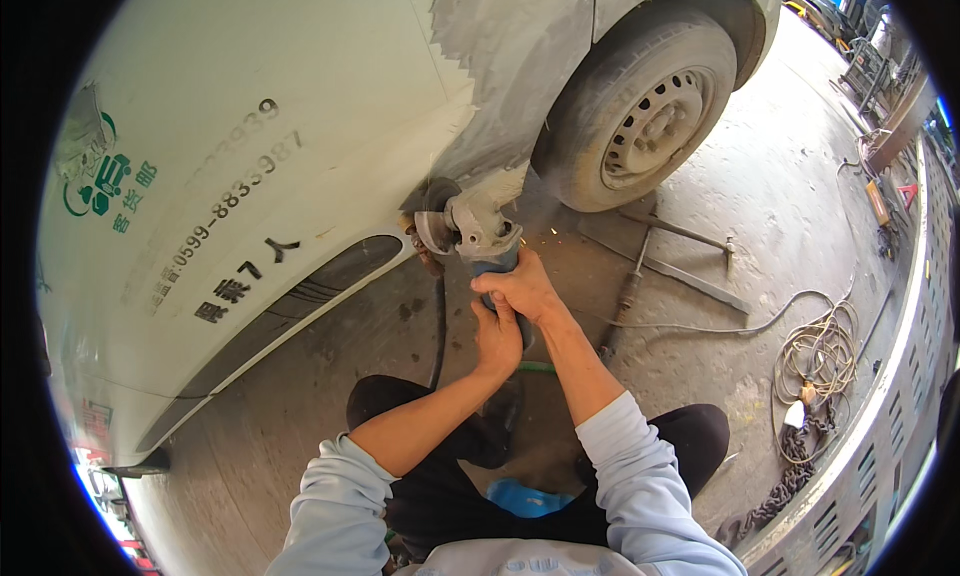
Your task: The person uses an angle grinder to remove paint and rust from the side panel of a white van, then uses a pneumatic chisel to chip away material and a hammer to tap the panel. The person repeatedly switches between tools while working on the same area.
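Note:
My right hand (521, 287) grips the blue body of an angle grinder (487, 234) just behind its metal gear head. Lower on the same body, my left hand (499, 339) is wrapped around the grinder, close against the right. The grinder's disc and guard (437, 219) are at the lower corner of a white van's body panel (360, 110), beside the wheel arch; exact contact is hard to see. Sparks (553, 232) fly to the right of the tool. A grey, sanded-looking patch (517, 73) covers the panel above. The van's side bears writing.
A dusty wheel (656, 118) stands right of the grinder. On the concrete floor lie a hammer (686, 234), a flat metal bar (675, 272), a coiled cable (821, 351) and a heavy chain (784, 486). A slotted metal rail (862, 463) borders the right. A hose (441, 328) hangs near the sill.

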